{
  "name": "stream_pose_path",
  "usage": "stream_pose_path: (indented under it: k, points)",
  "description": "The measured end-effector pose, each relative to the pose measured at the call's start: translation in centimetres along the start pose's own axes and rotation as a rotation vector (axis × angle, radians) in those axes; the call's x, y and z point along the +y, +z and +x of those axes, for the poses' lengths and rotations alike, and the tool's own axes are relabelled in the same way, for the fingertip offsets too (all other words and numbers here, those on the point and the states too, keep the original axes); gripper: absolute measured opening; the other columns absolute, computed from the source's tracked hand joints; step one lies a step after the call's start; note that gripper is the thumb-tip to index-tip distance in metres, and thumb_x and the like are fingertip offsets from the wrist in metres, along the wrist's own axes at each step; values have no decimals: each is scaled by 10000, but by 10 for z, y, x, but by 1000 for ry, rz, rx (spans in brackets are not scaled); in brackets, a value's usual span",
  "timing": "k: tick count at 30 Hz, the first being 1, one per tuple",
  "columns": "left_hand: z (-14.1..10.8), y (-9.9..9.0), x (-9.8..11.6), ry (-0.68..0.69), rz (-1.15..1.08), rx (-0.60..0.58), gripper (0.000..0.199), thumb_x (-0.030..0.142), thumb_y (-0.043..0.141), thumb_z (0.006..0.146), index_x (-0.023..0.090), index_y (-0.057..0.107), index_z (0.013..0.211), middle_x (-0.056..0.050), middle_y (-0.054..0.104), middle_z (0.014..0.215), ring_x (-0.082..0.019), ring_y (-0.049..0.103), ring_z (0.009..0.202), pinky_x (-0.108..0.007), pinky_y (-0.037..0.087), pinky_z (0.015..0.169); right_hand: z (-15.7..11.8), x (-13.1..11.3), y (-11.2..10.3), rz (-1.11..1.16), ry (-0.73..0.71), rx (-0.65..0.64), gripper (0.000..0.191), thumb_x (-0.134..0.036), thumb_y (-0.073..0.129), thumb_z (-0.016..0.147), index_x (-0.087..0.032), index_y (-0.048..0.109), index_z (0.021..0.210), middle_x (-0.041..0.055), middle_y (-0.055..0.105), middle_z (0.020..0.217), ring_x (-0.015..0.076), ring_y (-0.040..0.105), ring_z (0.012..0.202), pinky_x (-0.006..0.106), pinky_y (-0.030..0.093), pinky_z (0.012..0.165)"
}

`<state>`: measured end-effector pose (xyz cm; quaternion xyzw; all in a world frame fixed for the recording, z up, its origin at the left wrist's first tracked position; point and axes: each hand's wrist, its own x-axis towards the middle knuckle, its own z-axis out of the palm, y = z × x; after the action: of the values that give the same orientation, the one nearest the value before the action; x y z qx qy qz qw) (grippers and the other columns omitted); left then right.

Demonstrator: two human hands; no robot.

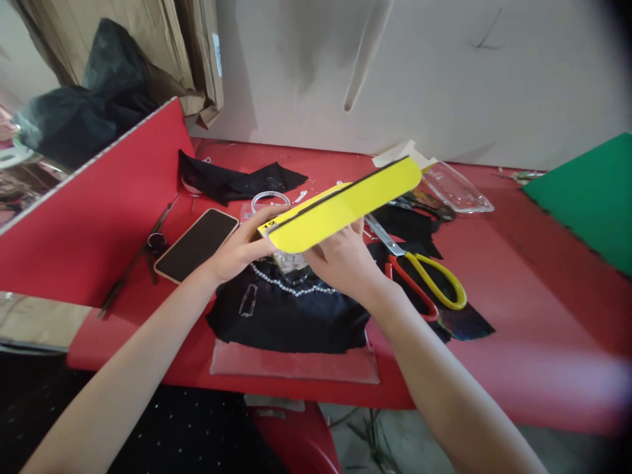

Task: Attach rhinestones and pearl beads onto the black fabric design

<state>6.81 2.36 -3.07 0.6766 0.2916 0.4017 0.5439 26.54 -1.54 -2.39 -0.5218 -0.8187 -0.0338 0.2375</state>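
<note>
My left hand [247,247] is closed on the left end of a yellow cardboard box [345,207] marked 12, tilted above the table with a long flap towards me. Partly behind the flap, my right hand [345,260] has curled fingers; what they grip is hidden. Clear plastic with white beads [291,262] shows just below the box. Underneath, a string of pearl beads [296,289] and a small clear rectangular piece [248,300] lie on black cloth [291,326]. Scissors [415,263] with one red and one yellow handle rest to the right of my right hand.
A phone [197,243] lies left of the box, with a white ring [270,199] behind it. Black fabric [237,181] and a clear plastic tray [459,187] are farther back. A red panel [99,204] stands left, a green panel [587,197] right, a wall [419,72] behind.
</note>
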Motion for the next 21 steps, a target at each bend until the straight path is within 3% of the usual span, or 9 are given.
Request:
stream_pose_path:
  k: [8,13,18,21]
  points:
    - [0,0,-2,-20,22,14,380,323,678,734,246,675,1106,-50,707,1040,-313,596,1117,-462,473,986,-1,-8,-5,-23,18,51,376,-198,463,885,-341,647,1180,22,681,1149,341,497,1240,710,121,1106]
    - [2,3,-2,-88,-11,19,376,353,613,776,196,665,1114,-67,702,971,-317,611,1076,-474,478,969,-1,-9,-11,-57,-14,-20,355,-203,432,899,-303,669,1144,32,677,1156,324,552,1164,714,122,1111]
    - [4,-5,-3,-16,-30,18,448,377,668,741,227,641,1163,-63,670,1142,-312,586,1141,-441,478,978,-1,-5,-7,-31,-48,-23,330,-186,433,888,-269,685,1086,56,668,1153,336,539,1174,693,258,1067]
    - [3,-14,-7,14,-47,32,433,361,692,724,242,648,1138,-53,673,1136,-307,577,1163,-432,472,990,1,-3,-5,11,-51,-11,310,-182,434,883,-275,692,1028,56,671,1104,337,526,1184,678,308,1040]
